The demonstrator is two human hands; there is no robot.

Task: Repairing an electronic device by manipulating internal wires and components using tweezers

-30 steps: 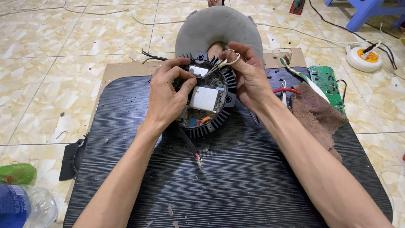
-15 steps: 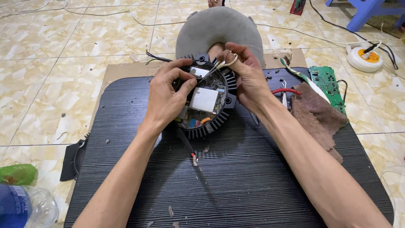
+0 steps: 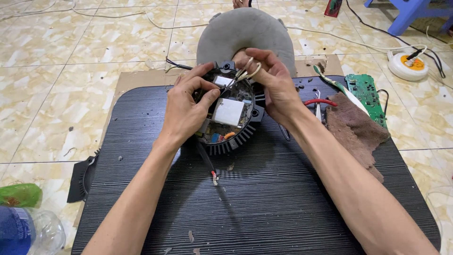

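Near edge, left: clear plastic bottle (image 3: 28, 233) with blue label, green wrapper (image 3: 19, 194) beside it on the tile floor (image 3: 42, 94). Black ribbed mat (image 3: 264, 203) serves as the bench, with cardboard under its far side and small debris specks on it. A black cable with red tip (image 3: 209, 165) trails toward the viewer from the round black finned housing (image 3: 231, 120), which sits at the mat's far middle.

Left hand (image 3: 186, 111) curls over the housing's left rim, fingers pinched on a small part inside, next to a white square module (image 3: 228, 112). Right hand (image 3: 273, 80) is closed around pale-handled scissors (image 3: 245, 74), tips pointing into the housing. Which part they are on, I cannot tell.

Progress, judged: housing is open, internals exposed, module and wiring still in place, so the work looks to be midway, with the inside parts not yet out.

Right of the housing: red-handled pliers (image 3: 321, 103), brown rag (image 3: 354, 130), green circuit board (image 3: 367, 94). Beyond: grey dome cover (image 3: 245, 33), white round power socket (image 3: 406, 66) with cables, blue stool (image 3: 410, 12) at far right. Floor is beige marbled tile.
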